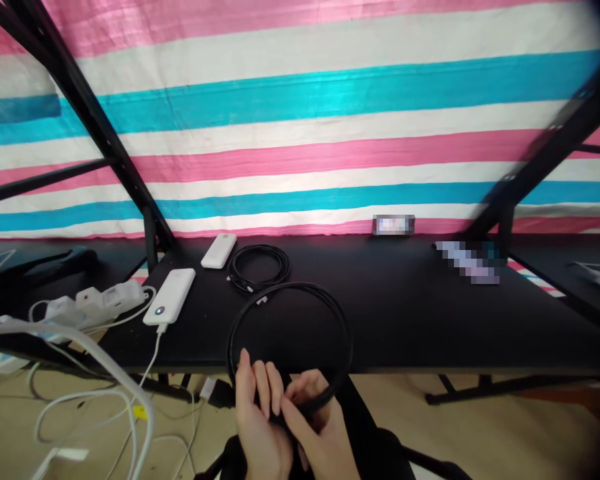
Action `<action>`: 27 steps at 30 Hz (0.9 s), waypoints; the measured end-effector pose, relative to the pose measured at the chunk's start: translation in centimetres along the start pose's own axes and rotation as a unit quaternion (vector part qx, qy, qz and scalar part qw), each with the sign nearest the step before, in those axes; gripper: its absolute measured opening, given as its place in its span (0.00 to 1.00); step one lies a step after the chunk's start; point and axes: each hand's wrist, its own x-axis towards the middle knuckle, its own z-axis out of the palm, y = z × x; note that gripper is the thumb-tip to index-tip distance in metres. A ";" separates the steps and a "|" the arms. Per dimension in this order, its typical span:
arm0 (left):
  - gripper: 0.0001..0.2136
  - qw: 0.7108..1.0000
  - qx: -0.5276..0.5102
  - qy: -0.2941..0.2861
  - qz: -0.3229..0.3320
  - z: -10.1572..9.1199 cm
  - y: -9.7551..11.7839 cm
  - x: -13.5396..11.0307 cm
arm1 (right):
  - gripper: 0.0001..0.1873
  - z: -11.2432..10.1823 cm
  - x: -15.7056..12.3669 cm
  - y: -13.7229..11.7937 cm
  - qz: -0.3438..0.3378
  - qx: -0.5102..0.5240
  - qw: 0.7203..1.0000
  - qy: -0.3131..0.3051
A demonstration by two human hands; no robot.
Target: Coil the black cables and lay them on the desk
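Observation:
A large loop of black cable stands up from my hands over the front edge of the black table. My left hand is closed around the loop's lower left part, with its fingers pointing upward. On the lower right, my right hand grips the bundled strands, its thumb close to the left fingers. The cable ends between the palms are hidden. Just behind the loop, a second coil of black cable lies flat on the table, with small white tags near it.
Two white power banks lie to the left, the nearer one with a white cable plugged in. A white power strip with adapters sits further left. Black frame posts slant up at both sides before a striped sheet. Blurred items lie right.

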 end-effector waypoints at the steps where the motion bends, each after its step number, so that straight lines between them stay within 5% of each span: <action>1: 0.26 1.000 -0.006 0.007 0.003 -0.2 0.1 -0.3 | 0.14 0.0 -0.3 -0.2 -0.013 -0.014 1.000 -0.003; 6: 0.26 0.998 0.017 0.015 0.053 -1.1 0.3 -2.0 | 0.18 -0.8 -1.7 -0.9 0.086 -0.035 0.991 -0.101; 14: 0.26 0.970 0.161 -0.065 0.169 -2.1 -0.9 -2.9 | 0.28 -2.3 -1.6 -1.1 0.119 0.012 0.986 -0.113; 20: 0.14 0.861 0.417 -0.195 0.216 -1.4 -1.2 -2.0 | 0.31 -5.0 1.5 -3.9 0.055 0.021 0.998 -0.019; 27: 0.24 0.824 0.466 -0.322 0.018 1.1 -2.8 -0.3 | 0.29 -8.5 5.7 -6.6 0.026 -0.078 0.997 0.002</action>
